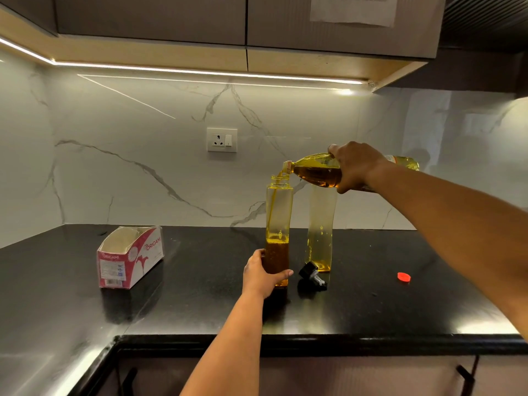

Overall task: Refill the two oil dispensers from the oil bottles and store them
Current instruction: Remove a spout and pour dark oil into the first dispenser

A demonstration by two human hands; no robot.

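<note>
My right hand grips the tipped oil bottle, its stream running into the open first dispenser, which my left hand holds steady at the base on the counter. It looks about a third full. I judge most remains: the second dispenser just behind holds little, the spout cap and red cap lie loose, nothing is stored.

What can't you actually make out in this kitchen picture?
- Second dispenser, head view: its top is hidden behind the tilted oil bottle and right hand, so whether it is capped is unknown.
- Oil bottle: its label is covered by the right hand's grip.
- Paper on the cabinet: cut off by the top edge, text too blurred to read.
- Box: small print too tiny.
</note>
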